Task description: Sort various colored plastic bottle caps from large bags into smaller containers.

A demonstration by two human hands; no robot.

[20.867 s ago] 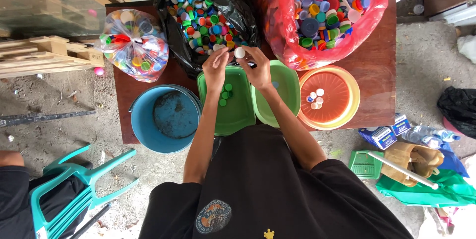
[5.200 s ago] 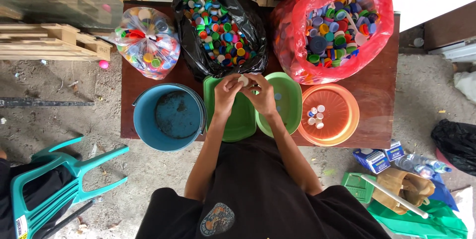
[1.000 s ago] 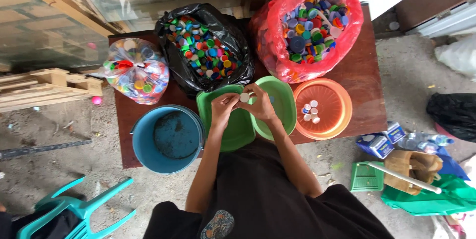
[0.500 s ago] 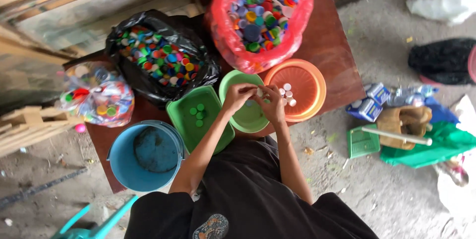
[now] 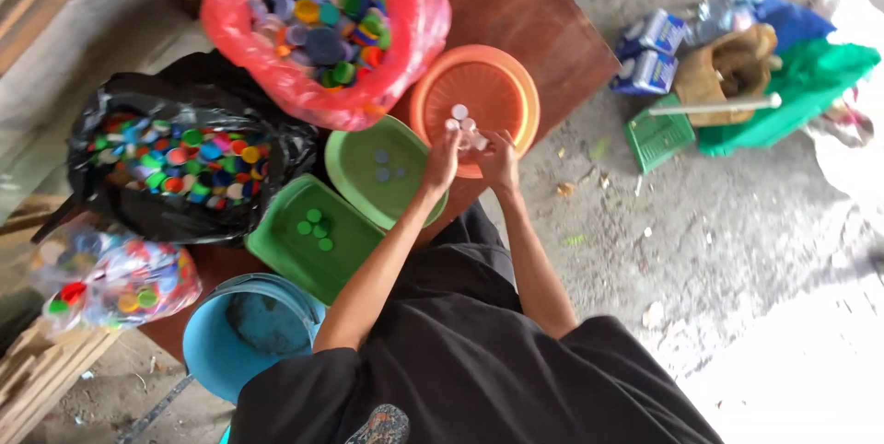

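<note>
White plastic bottle cap (image 5: 471, 138) pinched between left hand (image 5: 442, 157) and right hand (image 5: 498, 155), fingers clenched on it, over near rim of round orange plastic basket (image 5: 502, 80). Risk: cap could slip past rim onto floor. Brown wooden counter (image 5: 543, 16) crowded; beyond, littered concrete floor (image 5: 737, 223).

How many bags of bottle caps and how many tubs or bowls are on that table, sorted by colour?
Red bag of caps: 1
Black bag of caps: 1
Clear bag of caps: 1
Green tubs: 2
Orange bowl: 1
Blue bucket: 1
Total: 3 bags and 4 containers, 7 in all.
</note>
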